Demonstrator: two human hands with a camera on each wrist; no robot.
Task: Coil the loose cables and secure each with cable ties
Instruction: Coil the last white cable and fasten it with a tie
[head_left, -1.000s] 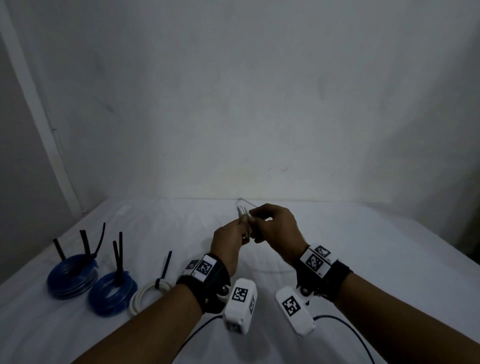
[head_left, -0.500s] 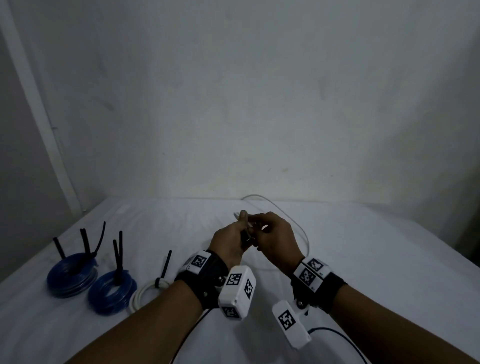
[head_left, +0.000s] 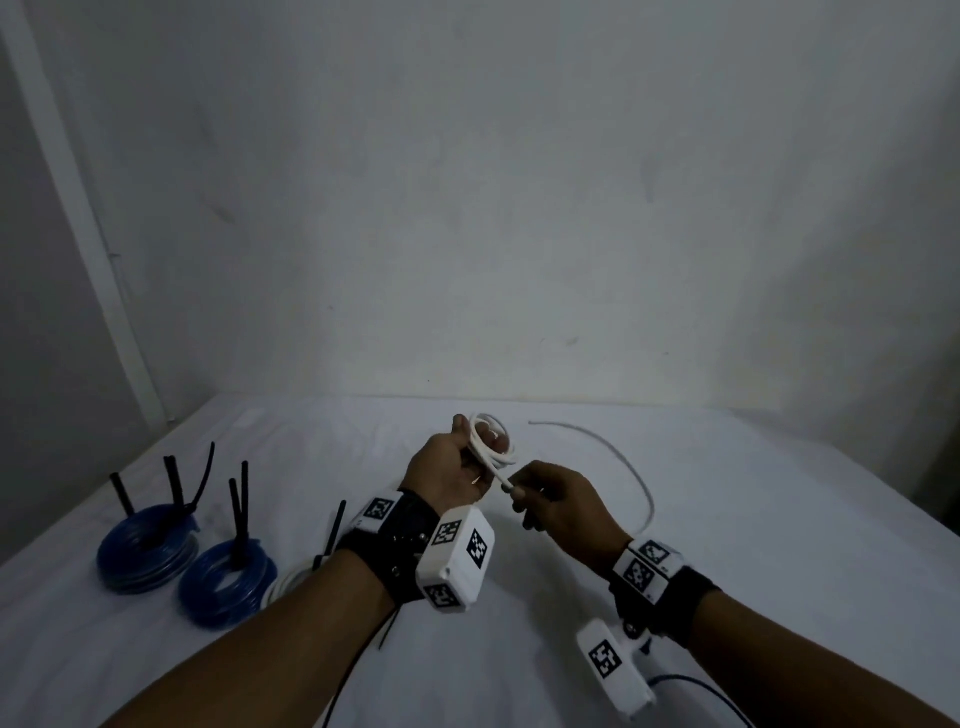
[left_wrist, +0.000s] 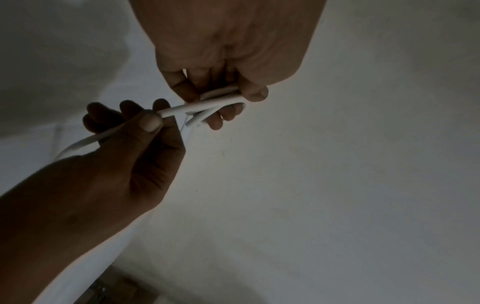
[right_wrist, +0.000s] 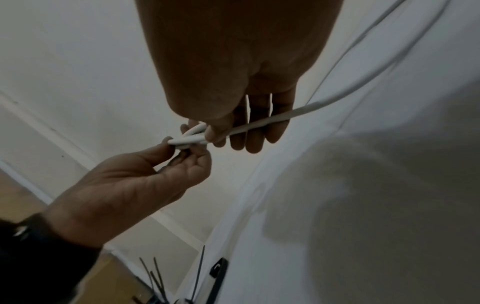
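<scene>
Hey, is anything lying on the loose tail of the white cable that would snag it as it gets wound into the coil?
Nothing visible does. The white cable arcs freely over the bare sheet to the right hand, which feeds it to the left hand. The blue coils sit well off to the left.

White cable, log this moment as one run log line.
white cable: part coiled, tail loose | left hand: holds loops | right hand: pinches the strand | cable tie: not on yet

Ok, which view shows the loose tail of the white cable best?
Head view: the tail arcs over the sheet from the right hand to its free end. Right wrist shows only a stretch leaving the fingers; left wrist just a short piece.
</scene>
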